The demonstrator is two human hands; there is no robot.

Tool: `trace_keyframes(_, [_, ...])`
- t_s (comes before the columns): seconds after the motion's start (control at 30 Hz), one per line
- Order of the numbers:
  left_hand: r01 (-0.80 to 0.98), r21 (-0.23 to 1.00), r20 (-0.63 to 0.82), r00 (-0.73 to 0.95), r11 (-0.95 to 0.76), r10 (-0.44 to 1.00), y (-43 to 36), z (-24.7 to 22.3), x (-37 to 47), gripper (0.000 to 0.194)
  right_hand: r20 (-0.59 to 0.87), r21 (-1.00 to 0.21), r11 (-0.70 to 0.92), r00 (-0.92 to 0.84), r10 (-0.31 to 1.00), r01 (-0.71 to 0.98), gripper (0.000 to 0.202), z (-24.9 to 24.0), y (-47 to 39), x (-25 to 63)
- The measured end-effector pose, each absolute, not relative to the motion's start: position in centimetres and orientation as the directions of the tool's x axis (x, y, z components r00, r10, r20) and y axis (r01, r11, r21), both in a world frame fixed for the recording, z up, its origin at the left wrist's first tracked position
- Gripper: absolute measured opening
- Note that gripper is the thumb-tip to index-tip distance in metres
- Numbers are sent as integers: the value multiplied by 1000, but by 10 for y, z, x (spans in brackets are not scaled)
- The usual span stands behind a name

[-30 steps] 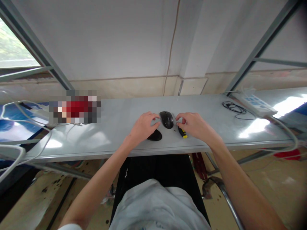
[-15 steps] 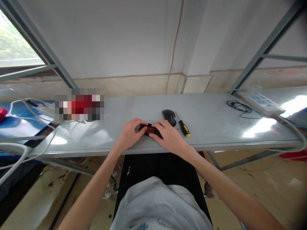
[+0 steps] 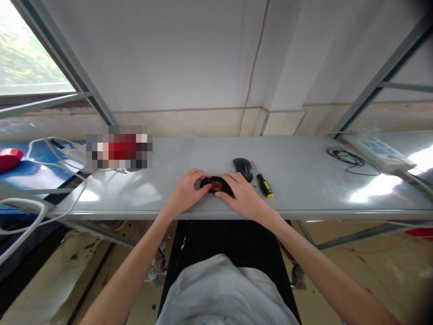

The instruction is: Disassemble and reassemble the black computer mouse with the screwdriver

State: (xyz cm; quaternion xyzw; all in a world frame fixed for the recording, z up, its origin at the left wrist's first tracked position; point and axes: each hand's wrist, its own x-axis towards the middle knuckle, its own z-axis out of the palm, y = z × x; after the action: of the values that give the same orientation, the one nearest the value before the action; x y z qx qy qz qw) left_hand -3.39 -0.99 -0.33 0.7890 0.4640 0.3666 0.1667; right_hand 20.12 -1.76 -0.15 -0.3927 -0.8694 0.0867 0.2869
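Note:
Near the front edge of the table, a black curved casing with a reddish part in its middle (image 3: pixel 216 185) lies between my two hands. My left hand (image 3: pixel 188 190) pinches its left end with thumb and fingers. My right hand (image 3: pixel 242 193) is closed over its right end, the thumb along the near side, hiding much of that end. Just beyond my right hand rests a black computer mouse (image 3: pixel 244 168). To the right of it lies a screwdriver (image 3: pixel 265 186) with a black and yellow handle, its thin shaft pointing away from me.
The grey table (image 3: pixel 297 176) runs along a wall. A coiled black cable (image 3: pixel 345 156) and a white power strip (image 3: pixel 385 153) lie at the right. White cables (image 3: pixel 72 180) hang at the left, by a blurred-out patch and a red object (image 3: pixel 11 159).
My view has shifted slightly, so the scene sits a little further right. Both hands stay on the casing, with only slight finger movement. The mouse and screwdriver keep their places.

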Motion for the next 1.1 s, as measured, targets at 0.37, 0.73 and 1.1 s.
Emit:
trace_keyframes(0.37, [558,657,364,354,-507,861,-10,-5,-40,34,397,-441,656,-522,755,613,33,0,-15,204])
trace_keyframes(0.73, [525,687,315,408,-503,857,-16,0,-44,39,373,-507,641,-523,766,576,38,-9,-8,210])
trace_keyframes(1.1, [531,674,314,424,-514,849,-17,1,-44,44,370,-515,634,-517,772,577,37,-9,-8,210])
